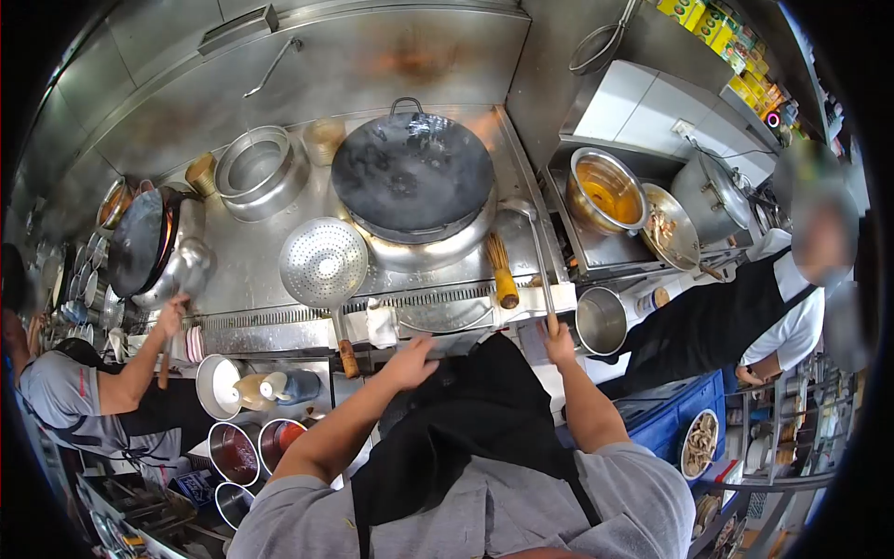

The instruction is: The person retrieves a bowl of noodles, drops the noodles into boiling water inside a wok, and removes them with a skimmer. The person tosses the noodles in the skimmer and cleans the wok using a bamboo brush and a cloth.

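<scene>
My right hand [560,344] is closed around the wooden end of a long-handled ladle [540,252]; its bowl lies on the steel stove top, right of the wok. My left hand [410,362] is at the stove's front edge, with its fingers loosely apart and nothing visible in them. Ahead of me a large dark wok [413,172] sits on the burner, hazy with smoke or steam and with no food visible in it. A perforated strainer [324,263] lies left of the wok, its wooden handle pointing toward me. A bamboo brush [501,270] rests between wok and ladle.
Stacked metal pots [261,172] stand at the back left. A co-worker at the left handles another wok [140,242]. On the right are a bowl of orange liquid [607,191], a pan with food [670,226] and an empty pot [601,321]. Another person stands beyond them.
</scene>
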`<move>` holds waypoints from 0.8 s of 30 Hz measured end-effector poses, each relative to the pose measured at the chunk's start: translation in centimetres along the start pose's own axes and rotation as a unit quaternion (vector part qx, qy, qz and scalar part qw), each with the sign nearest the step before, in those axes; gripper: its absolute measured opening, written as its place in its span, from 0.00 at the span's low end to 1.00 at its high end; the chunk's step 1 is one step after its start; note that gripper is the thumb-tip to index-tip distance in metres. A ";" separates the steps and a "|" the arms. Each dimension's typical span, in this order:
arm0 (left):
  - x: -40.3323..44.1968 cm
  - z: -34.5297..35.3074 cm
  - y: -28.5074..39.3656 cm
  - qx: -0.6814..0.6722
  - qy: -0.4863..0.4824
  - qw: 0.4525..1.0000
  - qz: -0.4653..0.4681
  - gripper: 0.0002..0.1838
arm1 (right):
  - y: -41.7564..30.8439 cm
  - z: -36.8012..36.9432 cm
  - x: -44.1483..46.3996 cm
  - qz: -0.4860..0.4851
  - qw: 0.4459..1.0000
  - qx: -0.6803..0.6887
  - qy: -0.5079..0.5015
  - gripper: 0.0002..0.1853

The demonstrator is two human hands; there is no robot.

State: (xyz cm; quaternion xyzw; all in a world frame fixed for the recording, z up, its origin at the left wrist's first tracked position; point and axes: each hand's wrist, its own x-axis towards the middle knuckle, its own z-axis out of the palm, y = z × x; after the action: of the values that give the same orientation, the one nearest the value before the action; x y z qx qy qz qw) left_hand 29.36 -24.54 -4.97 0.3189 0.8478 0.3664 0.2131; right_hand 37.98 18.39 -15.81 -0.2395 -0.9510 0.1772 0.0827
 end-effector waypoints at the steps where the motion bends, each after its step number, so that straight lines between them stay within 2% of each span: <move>1: -2.8 0.9 -1.1 -0.002 -0.015 0.999 0.029 0.27 | -1.9 -2.7 0.1 0.094 0.975 0.186 -0.081 0.18; 2: -5.2 1.5 -2.0 -0.004 -0.030 0.998 0.060 0.25 | -5.6 -7.4 0.2 0.181 0.900 0.366 -0.153 0.15; 3: -7.1 2.5 -3.3 -0.025 -0.067 0.997 0.029 0.26 | -8.5 -11.1 -1.2 0.192 0.825 0.497 -0.189 0.13; 4: -8.9 3.4 -4.7 -0.045 -0.106 0.993 -0.003 0.26 | -9.5 -12.4 -3.6 0.199 0.823 0.500 -0.182 0.13; 6: -12.1 4.1 -6.8 -0.082 -0.083 0.993 -0.010 0.26 | -11.1 -13.9 -7.4 0.241 0.659 0.688 -0.187 0.13; 7: -12.7 4.0 -7.2 -0.124 -0.052 0.991 -0.024 0.26 | -12.7 -15.0 -8.6 0.240 0.658 0.691 -0.181 0.13; 8: -13.0 3.3 -6.9 -0.119 -0.055 0.991 -0.020 0.26 | -14.6 -15.9 -9.7 0.227 0.601 0.749 -0.163 0.13; 9: -13.5 2.1 -6.0 -0.101 -0.024 0.993 -0.054 0.27 | -15.5 -16.3 -10.4 0.211 0.540 0.802 -0.143 0.14; 10: -13.7 1.2 -5.2 -0.081 0.005 0.993 -0.085 0.27 | -15.7 -16.9 -9.3 0.142 0.581 0.788 -0.146 0.15; 11: -13.6 0.6 -5.1 -0.076 -0.007 0.995 -0.072 0.27 | -15.6 -18.3 -7.0 0.075 0.622 0.766 -0.141 0.16; 12: -13.4 0.3 -5.3 -0.082 0.009 0.992 -0.092 0.28 | -14.6 -20.0 -4.2 0.111 0.728 0.665 -0.122 0.19; 13: -12.8 0.1 -5.3 -0.088 0.022 0.990 -0.111 0.28 | -13.5 -21.9 -1.4 0.097 0.740 0.658 -0.101 0.21; 14: -12.0 -0.1 -5.1 -0.085 0.003 0.992 -0.093 0.28 | -13.8 -23.9 0.9 0.126 0.734 0.664 -0.068 0.23; 15: -11.4 -0.4 -4.9 -0.148 -0.022 0.982 -0.116 0.28 | -12.9 -23.8 3.6 0.126 0.759 0.637 -0.041 0.23; 16: -11.1 -0.9 -5.1 -0.210 -0.043 0.966 -0.144 0.29 | -11.8 -23.2 6.0 0.137 0.787 0.601 -0.021 0.23; 17: -10.7 0.1 -6.9 -0.184 -0.042 0.973 -0.133 0.28 | -12.3 -23.5 7.4 0.166 0.854 0.493 0.019 0.23; 18: -10.5 0.3 -7.4 -0.182 -0.047 0.974 -0.128 0.28 | -12.9 -24.6 8.5 0.197 0.895 0.400 0.011 0.23; 21: -10.8 0.9 -8.5 -0.140 -0.049 0.976 -0.161 0.28 | -11.0 -24.3 11.4 0.220 0.919 0.326 -0.010 0.24; 23: -11.7 2.4 -10.7 -0.054 -0.030 0.996 -0.066 0.27 | -9.2 -24.4 12.1 0.188 0.833 0.516 -0.065 0.33; 24: -12.2 3.9 -13.2 -0.056 -0.027 0.996 -0.068 0.27 | -9.4 -24.7 11.8 0.186 0.834 0.515 -0.068 0.33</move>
State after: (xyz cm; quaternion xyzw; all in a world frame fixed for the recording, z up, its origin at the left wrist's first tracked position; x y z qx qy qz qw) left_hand 35.24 -38.17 -15.94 0.2579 0.8395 0.3890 0.2782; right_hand 29.69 23.72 11.45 -0.3223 -0.6631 0.6690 0.0947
